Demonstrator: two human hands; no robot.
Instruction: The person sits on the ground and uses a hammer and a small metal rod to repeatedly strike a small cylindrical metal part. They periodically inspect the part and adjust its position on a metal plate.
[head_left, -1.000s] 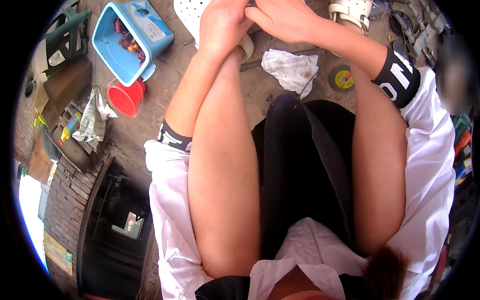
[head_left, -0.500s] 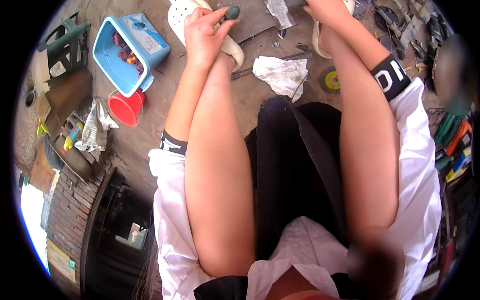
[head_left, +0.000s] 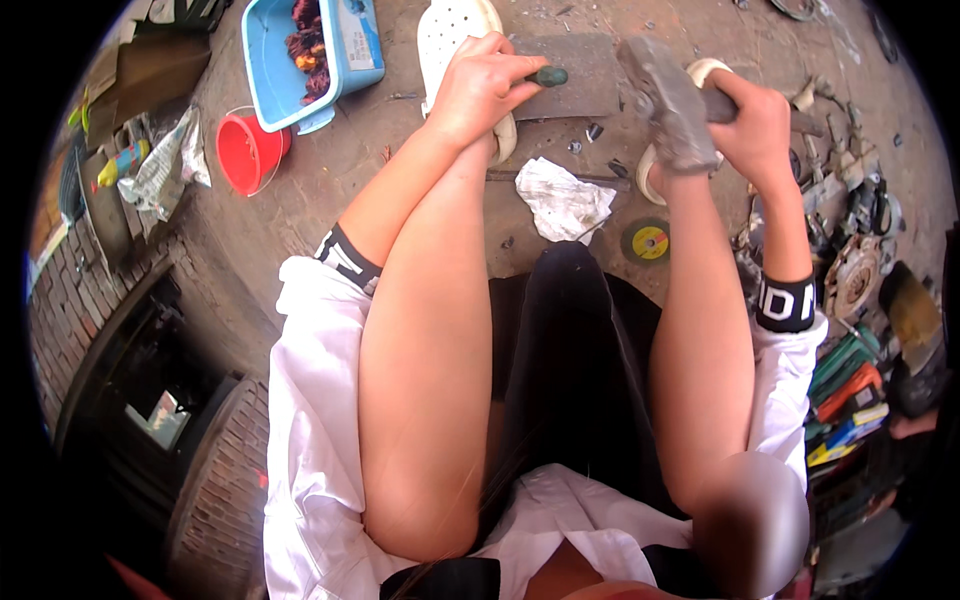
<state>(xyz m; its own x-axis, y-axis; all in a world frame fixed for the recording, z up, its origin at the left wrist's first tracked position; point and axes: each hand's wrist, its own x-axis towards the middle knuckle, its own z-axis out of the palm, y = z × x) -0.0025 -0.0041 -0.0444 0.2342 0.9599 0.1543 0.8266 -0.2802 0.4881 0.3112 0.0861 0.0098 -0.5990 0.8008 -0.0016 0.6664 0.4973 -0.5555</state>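
My left hand is closed in a pinch round a dark green piece with a rounded end; the rest of it is hidden, so its kind cannot be told. It is held above the edge of a flat dark metal plate on the ground, beside a cream clog. My right hand grips the handle of a hammer. The heavy grey hammer head is raised in front of my right foot, to the right of the plate.
A crumpled white cloth and a yellow-centred grinding disc lie between my legs. At left stand a blue basin with dark reddish stuff and a red bucket. Metal parts and tools lie at right.
My right hand has come back from the far edge and the hammer is now in full view. My left hand still holds the green piece. The whole view has shifted.
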